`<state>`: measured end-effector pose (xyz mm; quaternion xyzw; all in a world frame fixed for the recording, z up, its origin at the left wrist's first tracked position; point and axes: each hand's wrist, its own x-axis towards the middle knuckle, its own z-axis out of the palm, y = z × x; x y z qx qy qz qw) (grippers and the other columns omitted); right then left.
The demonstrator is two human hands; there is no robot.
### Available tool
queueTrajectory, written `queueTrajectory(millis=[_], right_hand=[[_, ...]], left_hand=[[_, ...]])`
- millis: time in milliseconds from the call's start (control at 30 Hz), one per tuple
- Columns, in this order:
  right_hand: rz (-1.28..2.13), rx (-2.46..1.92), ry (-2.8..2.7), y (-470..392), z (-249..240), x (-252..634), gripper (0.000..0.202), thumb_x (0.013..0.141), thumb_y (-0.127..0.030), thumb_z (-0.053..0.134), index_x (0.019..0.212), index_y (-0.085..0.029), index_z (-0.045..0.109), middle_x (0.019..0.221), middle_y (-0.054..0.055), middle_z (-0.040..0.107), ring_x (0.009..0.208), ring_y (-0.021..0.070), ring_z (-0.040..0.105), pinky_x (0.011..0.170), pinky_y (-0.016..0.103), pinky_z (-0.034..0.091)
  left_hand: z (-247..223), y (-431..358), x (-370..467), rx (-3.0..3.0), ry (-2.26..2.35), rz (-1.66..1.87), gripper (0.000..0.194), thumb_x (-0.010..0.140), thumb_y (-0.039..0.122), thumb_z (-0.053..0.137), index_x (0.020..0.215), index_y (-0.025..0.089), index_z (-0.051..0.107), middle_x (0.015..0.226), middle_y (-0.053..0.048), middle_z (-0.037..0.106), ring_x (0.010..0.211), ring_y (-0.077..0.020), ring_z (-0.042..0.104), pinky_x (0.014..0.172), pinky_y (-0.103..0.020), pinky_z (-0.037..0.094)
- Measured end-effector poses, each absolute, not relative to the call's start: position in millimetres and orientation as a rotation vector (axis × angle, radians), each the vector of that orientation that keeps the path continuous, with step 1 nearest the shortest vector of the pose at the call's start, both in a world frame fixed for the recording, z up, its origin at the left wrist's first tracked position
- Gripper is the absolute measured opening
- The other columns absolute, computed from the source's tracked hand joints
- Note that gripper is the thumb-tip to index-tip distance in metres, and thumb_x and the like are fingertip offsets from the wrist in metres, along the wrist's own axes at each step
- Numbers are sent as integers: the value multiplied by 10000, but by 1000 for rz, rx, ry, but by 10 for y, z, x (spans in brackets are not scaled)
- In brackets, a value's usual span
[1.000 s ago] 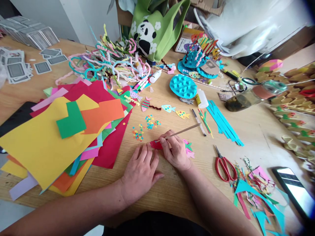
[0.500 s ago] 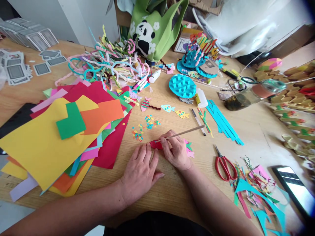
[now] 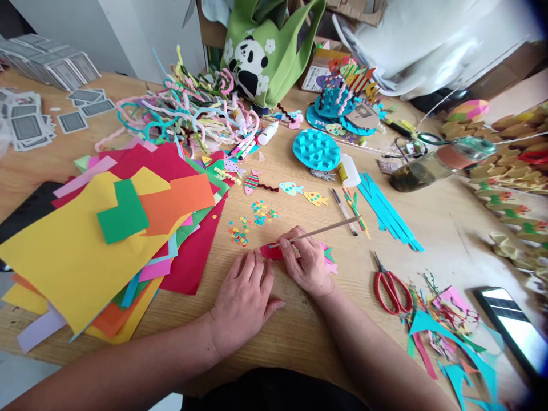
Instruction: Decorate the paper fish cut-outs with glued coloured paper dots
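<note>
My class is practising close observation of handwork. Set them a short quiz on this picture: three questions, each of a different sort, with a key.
1. Multiple choice: Which hand holds the thin stick? a) left b) right
2. True or false: The red-handled scissors lie on the table beside a heap of paper scraps.
3. Fill in: The small paper piece beside the left hand is ____ in colour.

Key: 1. b, the right hand; 2. true; 3. red.

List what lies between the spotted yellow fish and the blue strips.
Head view: a pen, then thin coloured strips. The far end of the stick in the right hand overlaps those strips.
</note>
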<state>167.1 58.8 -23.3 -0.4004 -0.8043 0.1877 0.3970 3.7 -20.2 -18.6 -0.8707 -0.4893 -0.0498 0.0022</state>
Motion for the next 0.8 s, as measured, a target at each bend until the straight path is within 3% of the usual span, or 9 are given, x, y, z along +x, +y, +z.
queueTrajectory(millis=[800], right_hand=[[550,-1037,-1976,588,-248,1686,184,974,-202,442,830,-214,557,750,38,626,663,153,575,621,292,469]], left_hand=[[-190,-211,39,-2737,-1546,-156,666,926,569,484,1344,52,518,1342,-249,542,1267,-354,475,1081,-490,346]])
